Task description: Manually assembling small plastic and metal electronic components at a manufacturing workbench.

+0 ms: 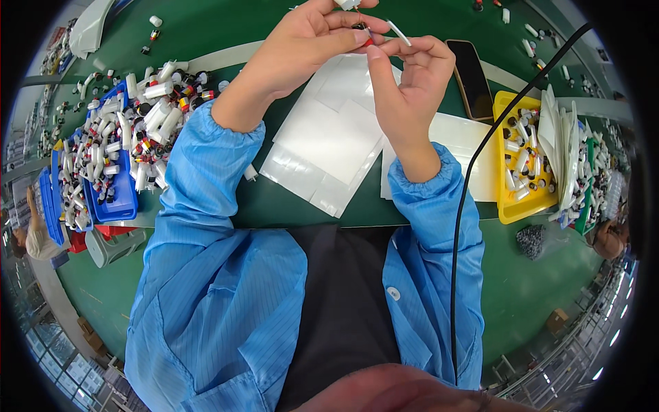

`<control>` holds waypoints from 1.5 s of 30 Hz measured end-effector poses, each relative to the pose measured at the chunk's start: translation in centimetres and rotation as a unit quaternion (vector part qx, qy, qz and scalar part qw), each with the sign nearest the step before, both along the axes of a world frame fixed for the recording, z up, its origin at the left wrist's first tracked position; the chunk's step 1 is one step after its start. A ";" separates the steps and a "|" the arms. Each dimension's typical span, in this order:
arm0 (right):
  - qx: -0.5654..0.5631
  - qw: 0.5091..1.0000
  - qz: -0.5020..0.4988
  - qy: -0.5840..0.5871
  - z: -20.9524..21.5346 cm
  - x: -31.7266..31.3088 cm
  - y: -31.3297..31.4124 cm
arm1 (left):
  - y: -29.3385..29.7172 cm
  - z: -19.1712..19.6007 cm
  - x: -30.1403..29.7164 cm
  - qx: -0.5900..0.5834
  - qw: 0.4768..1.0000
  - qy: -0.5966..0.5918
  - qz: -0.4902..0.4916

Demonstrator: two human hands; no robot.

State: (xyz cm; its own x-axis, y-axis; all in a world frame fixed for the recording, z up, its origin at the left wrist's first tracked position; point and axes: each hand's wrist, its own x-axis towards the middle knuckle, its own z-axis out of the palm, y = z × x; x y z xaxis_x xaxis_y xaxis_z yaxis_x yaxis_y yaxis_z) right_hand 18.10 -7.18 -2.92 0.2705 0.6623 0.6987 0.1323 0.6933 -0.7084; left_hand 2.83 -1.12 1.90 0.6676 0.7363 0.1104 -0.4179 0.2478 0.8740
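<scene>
My left hand is closed around a small white part, cut off by the upper edge of the view. Thin wires run from it down between my fingers. At the fingertips of both hands sits a tiny red-and-black piece, which my right hand pinches between thumb and index finger. A slim white stick-like piece stands out by the right fingertips; whether they grip it is unclear. Below the hands lie overlapping white sheets in clear plastic on the green table.
On the left, a heap of white cylinders with red, black and yellow bits spills over blue bins. At right are a phone, a yellow bin of similar parts and a hanging black cable.
</scene>
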 end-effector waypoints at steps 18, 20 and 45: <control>-0.250 0.934 0.228 0.111 3.2 3.4 -0.4 | 1.1 -0.9 -0.6 0.095 0.992 0.038 -0.077; -0.261 0.938 0.203 0.102 3.0 3.2 -0.4 | 0.9 -0.6 -0.5 0.096 0.991 0.058 -0.076; -0.277 0.906 0.243 0.206 2.5 2.6 -0.2 | -0.5 0.0 -0.7 0.169 0.984 0.063 -0.011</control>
